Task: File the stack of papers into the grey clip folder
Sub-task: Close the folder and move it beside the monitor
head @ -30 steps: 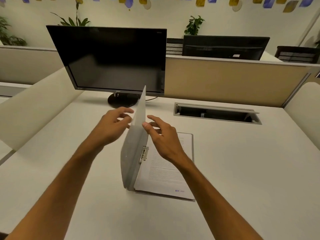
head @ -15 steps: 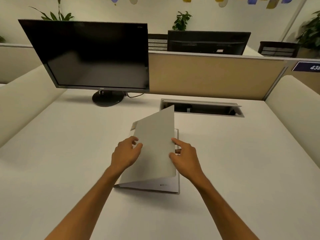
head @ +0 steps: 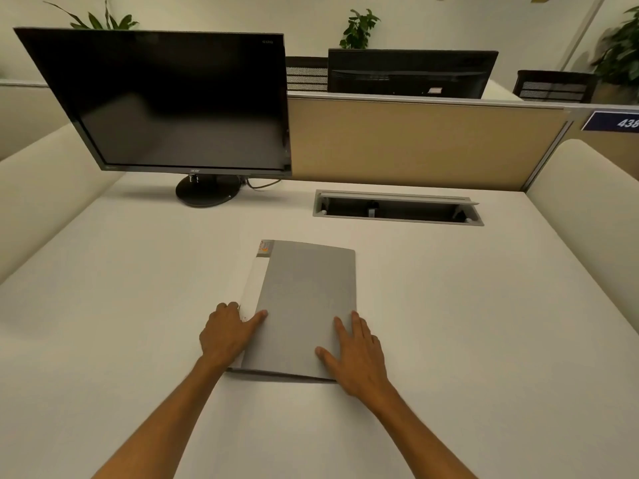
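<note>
**Folder shut flat, both my hands on its near end**

The grey clip folder (head: 306, 305) lies closed on the worktop (head: 449, 323) straight ahead of me, its long axis running away from me toward the monitor (head: 162, 98), with the spine side on my left. My left hand (head: 226, 333) sits at the near left corner, fingers loosely curled against the pale spine strip and thumb resting on the cover; it presses rather than grips. My right hand (head: 356, 354) lies open and flat, palm down, on the near right corner of the cover. No papers show past the cover's edges, so I judge they are inside, though I cannot see the clip to confirm it holds them.

Both hands are equally near, each at its own corner. If the cover needs smoothing, the stroke runs along the long axis, away from me. If I lift the folder, the left hand already has the spine edge, the stiffer side to take hold of.
</note>
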Demonstrator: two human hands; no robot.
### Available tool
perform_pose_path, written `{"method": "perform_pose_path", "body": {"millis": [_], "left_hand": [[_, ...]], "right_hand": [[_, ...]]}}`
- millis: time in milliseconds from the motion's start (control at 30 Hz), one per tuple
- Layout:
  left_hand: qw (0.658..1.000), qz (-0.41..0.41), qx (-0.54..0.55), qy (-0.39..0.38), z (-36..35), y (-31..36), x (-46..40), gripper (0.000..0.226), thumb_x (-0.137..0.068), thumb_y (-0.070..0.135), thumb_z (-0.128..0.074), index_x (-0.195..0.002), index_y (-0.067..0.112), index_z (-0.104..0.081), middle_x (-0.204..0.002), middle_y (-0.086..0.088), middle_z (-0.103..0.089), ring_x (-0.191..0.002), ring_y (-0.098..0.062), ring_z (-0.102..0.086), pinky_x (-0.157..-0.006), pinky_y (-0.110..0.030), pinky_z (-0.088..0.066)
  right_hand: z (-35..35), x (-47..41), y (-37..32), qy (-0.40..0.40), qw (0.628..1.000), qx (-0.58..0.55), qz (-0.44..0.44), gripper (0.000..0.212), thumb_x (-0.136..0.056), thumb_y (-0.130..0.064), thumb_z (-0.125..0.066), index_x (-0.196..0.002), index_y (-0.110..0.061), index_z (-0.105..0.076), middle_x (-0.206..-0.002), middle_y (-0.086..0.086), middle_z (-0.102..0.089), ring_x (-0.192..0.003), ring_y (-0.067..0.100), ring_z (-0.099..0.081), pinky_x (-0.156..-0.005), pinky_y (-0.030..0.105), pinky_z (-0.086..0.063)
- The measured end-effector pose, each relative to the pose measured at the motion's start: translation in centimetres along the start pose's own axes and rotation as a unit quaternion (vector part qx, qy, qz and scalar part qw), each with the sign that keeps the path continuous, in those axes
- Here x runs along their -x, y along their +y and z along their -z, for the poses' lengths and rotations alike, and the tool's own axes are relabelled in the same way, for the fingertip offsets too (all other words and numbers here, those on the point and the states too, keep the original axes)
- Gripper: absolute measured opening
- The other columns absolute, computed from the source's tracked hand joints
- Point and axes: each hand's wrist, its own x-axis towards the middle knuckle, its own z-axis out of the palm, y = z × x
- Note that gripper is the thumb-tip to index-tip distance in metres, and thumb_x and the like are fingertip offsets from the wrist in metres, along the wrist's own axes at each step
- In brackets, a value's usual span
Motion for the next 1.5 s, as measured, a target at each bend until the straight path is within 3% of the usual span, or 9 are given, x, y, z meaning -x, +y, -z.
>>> {"method": "perform_pose_path", "body": {"millis": [200, 367, 600, 733, 867, 1067, 1200, 1367, 1500], "left_hand": [[0.979, 0.054, 0.193, -0.032, 0.0, -0.3, -1.1, 0.058, -0.061, 0.058, -0.076, -0.093, 0.012, -0.062, -0.090, -0.004, -0.070, -0.069, -0.021, -0.068, -0.072, -0.040, -0.055], [0.946, 0.075, 0.304, -0.087, 0.7, -0.3, -2.1, 0.066, -0.062, 0.038, -0.085, -0.109, 0.009, -0.049, -0.101, -0.007, -0.062, -0.083, -0.025, -0.065, -0.070, -0.041, -0.056], [0.879, 0.054, 0.454, -0.131, 1.6, -0.7, -1.5, 0.053, -0.072, 0.021, -0.080, -0.113, 0.010, -0.047, -0.100, -0.018, -0.071, -0.075, -0.033, -0.072, -0.064, -0.040, -0.058], [0.873, 0.040, 0.466, -0.134, 2.9, -0.6, -1.3, 0.054, -0.074, 0.025, -0.078, -0.117, 0.014, -0.047, -0.101, -0.015, -0.071, -0.076, -0.033, -0.072, -0.066, -0.043, -0.060], [0.865, 0.030, 0.480, -0.144, 5.0, -0.4, -1.2, 0.053, -0.076, 0.026, -0.075, -0.119, 0.014, -0.048, -0.101, -0.015, -0.071, -0.076, -0.033, -0.072, -0.062, -0.039, -0.059], [0.851, 0.028, 0.499, -0.160, 9.9, -1.3, -1.5, 0.048, -0.078, 0.039, -0.069, -0.116, 0.012, -0.059, -0.091, -0.010, -0.075, -0.067, -0.027, -0.072, -0.055, -0.033, -0.056], [0.718, 0.057, 0.653, -0.235, 12.1, -4.9, -1.5, 0.059, -0.075, 0.063, -0.059, -0.117, 0.023, -0.066, -0.116, -0.009, -0.068, -0.084, -0.028, -0.071, -0.071, -0.036, -0.058], [0.479, 0.072, 0.865, -0.128, 11.4, -6.9, 0.2, 0.064, -0.077, 0.061, -0.058, -0.124, 0.017, -0.062, -0.118, -0.004, -0.066, -0.096, -0.021, -0.068, -0.078, -0.029, -0.056], [0.531, 0.041, 0.846, 0.001, 11.6, -7.0, -0.4, 0.022, -0.084, 0.015, -0.055, -0.101, 0.023, -0.066, -0.111, -0.003, -0.066, -0.094, -0.019, -0.065, -0.070, -0.025, -0.057]], "right_hand": [[-1.5, -0.3, 0.7, 0.022, 0.999, 0.042, 0.016, 0.098, -0.070, -0.075, 0.005, -0.152, -0.025, -0.005, -0.161, 0.007, 0.004, -0.148, 0.024, 0.002, -0.119, 0.043, -0.006], [-1.1, -0.5, 0.6, 0.010, 0.999, 0.036, 0.018, 0.106, -0.062, -0.078, 0.008, -0.152, -0.025, -0.006, -0.162, 0.006, 0.004, -0.148, 0.024, 0.002, -0.119, 0.043, -0.005], [1.6, -2.8, 1.7, 0.082, 0.989, -0.118, -0.046, 0.085, -0.086, -0.067, -0.041, -0.151, -0.018, -0.015, -0.155, 0.007, -0.028, -0.140, 0.025, -0.032, -0.113, 0.041, -0.030], [3.7, -4.8, 1.5, 0.052, 0.926, -0.358, -0.114, 0.103, -0.066, -0.078, -0.051, -0.147, -0.018, -0.027, -0.141, 0.008, -0.049, -0.123, 0.026, -0.053, -0.103, 0.041, -0.044], [4.7, -5.8, 0.0, -0.025, 0.832, -0.547, -0.091, 0.059, -0.083, -0.052, -0.061, -0.129, -0.016, -0.051, -0.116, 0.006, -0.067, -0.098, 0.025, -0.068, -0.084, 0.040, -0.057], [5.6, -7.0, -4.4, 0.004, 0.795, -0.606, -0.031, 0.039, -0.090, -0.036, -0.059, -0.124, -0.019, -0.054, -0.113, 0.007, -0.069, -0.096, 0.027, -0.069, -0.079, 0.041, -0.059], [5.7, -7.9, -7.5, 0.001, 0.776, -0.630, -0.021, 0.031, -0.089, -0.035, -0.061, -0.118, -0.023, -0.057, -0.111, 0.005, -0.070, -0.096, 0.025, -0.069, -0.076, 0.038, -0.059], [4.9, -9.5, -12.4, 0.013, 0.768, -0.640, 0.004, 0.041, -0.090, -0.034, -0.061, -0.128, -0.020, -0.052, -0.117, 0.006, -0.067, -0.102, 0.027, -0.067, -0.086, 0.045, -0.056], [3.5, -11.0, -16.9, 0.022, 0.775, -0.631, 0.019, 0.042, -0.090, -0.035, -0.060, -0.128, -0.021, -0.050, -0.120, 0.004, -0.065, -0.103, 0.024, -0.065, -0.089, 0.044, -0.055]]}}
